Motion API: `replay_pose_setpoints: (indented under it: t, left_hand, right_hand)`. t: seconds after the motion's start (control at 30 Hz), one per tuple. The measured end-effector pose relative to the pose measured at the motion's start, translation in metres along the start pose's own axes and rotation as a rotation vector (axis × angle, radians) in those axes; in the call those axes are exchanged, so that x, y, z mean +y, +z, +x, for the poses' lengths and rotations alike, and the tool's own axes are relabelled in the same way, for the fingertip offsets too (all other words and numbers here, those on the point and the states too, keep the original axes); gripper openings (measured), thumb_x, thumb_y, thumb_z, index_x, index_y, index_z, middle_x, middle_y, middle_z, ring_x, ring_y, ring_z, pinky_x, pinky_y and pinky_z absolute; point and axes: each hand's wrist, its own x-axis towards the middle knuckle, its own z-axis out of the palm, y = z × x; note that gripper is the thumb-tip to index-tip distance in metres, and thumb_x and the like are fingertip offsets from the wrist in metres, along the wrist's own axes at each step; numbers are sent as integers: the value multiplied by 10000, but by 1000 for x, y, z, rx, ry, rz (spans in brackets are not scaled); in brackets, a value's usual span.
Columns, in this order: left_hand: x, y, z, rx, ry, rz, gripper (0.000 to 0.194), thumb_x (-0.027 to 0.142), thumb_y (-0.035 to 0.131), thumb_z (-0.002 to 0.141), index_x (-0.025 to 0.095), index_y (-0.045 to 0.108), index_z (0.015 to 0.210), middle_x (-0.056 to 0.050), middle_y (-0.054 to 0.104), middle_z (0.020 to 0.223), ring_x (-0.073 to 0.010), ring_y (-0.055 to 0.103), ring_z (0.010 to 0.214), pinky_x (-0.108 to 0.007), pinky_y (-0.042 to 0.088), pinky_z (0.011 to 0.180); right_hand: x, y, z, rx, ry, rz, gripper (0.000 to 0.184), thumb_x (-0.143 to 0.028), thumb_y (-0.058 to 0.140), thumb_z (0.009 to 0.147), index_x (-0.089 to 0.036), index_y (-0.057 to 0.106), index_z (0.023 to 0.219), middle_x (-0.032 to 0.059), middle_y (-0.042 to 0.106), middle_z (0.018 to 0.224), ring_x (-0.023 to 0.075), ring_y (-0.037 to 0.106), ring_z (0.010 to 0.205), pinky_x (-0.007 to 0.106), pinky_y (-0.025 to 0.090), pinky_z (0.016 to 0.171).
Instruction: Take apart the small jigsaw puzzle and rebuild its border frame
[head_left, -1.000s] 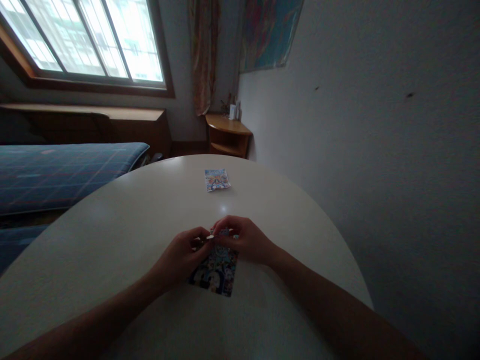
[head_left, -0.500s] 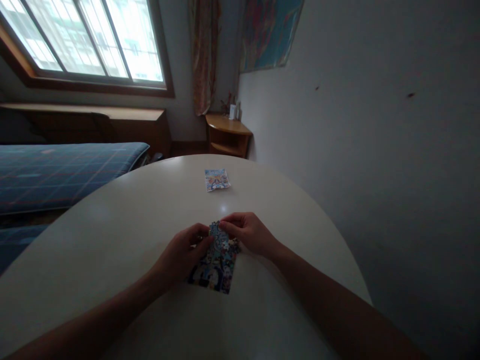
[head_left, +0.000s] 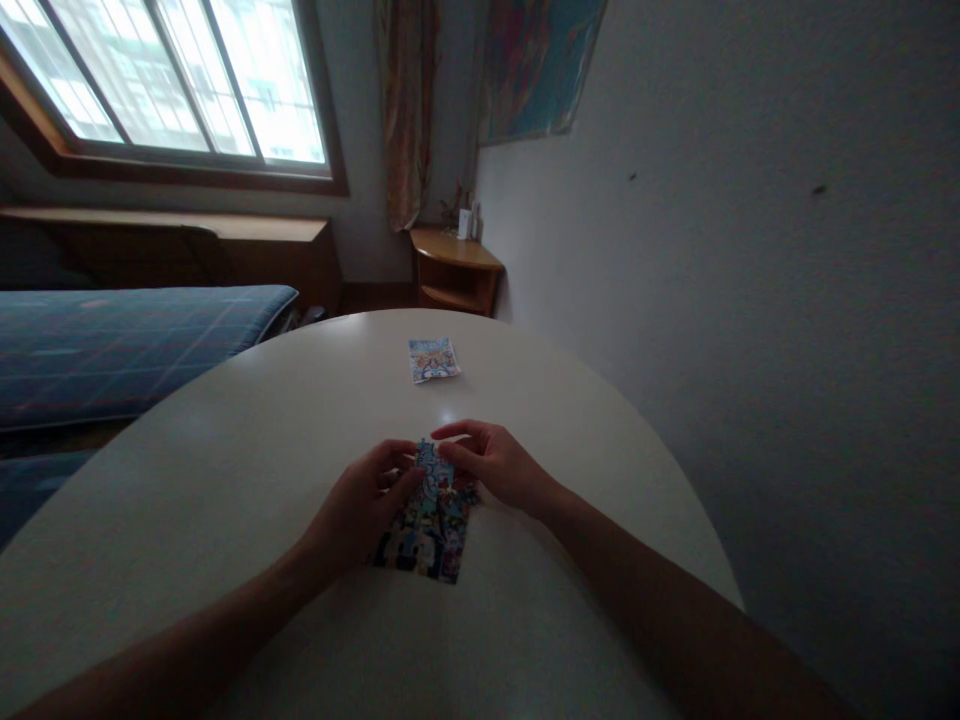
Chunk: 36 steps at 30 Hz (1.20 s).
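"Why's the left hand (head_left: 358,505) gripping the jigsaw (head_left: 421,542) at its far-left edge?"

"Probably to steady it on the tabletop (head_left: 585,440)."

"And the right hand (head_left: 504,468)?"

"Curled narrowly by the far-right part, perhaps for fine control; whether it pinches anything, I can't tell."

Jigsaw puzzle (head_left: 431,520): pale blue above, dark multicoloured print below
Picture sheet (head_left: 433,360): blue, white and orange print
Round table (head_left: 225,470): plain off-white
Mattress (head_left: 135,350): blue plaid, reddish lines
Corner shelf (head_left: 457,248): orange-brown
Window frame (head_left: 202,177): reddish-brown
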Motion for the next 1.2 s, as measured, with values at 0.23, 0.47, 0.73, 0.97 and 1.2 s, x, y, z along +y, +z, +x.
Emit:
replay_pose_setpoints:
  t: [0.23, 0.47, 0.73, 0.97, 1.2]
  left_hand:
    - [0, 0, -1, -13, -2, -45, 405, 490, 638, 794, 170, 576, 1034, -67, 735, 927, -237, 729, 788, -323, 568, 640]
    - [-1, -2, 1, 52, 24, -27, 393, 489, 635, 797, 162, 582, 1008, -75, 710, 983, -217, 714, 763, -324, 572, 641]
    - [3, -2, -2, 24, 2, 19, 340, 478, 606, 820, 173, 569, 964, -57, 696, 927, -197, 697, 712, -292, 542, 600]
    - [-4, -1, -2, -3, 29, 31, 300, 465, 592, 856, 184, 584, 960, -28, 661, 910, -165, 657, 684, -256, 501, 574]
    - [-1, -1, -4, -2, 35, 10, 278, 448, 588, 853, 178, 594, 918, -19, 664, 863, -162, 652, 677, -248, 494, 568]
  right_hand:
    - [-2, 0, -2, -63, -2, 45, 451, -465, 801, 734, -179, 715, 1073, 27, 717, 854, 121, 659, 722, 281, 583, 687]
    - [2, -5, 1, -97, -10, 119, 477, -334, 838, 703, -168, 672, 1119, 30, 728, 926, 125, 684, 789, 317, 581, 793]
    - [7, -7, 4, -12, -51, 10, 357, -417, 804, 732, -179, 735, 989, 26, 734, 831, 139, 710, 773, 290, 563, 754]
    - [11, -6, 5, -27, -58, 48, 375, -463, 824, 684, -172, 760, 911, 52, 746, 928, 134, 702, 779, 315, 562, 805]
    - [15, -9, 8, -13, -8, -10, 306, -411, 793, 726, -161, 734, 891, 19, 714, 760, 128, 683, 720, 312, 558, 779]
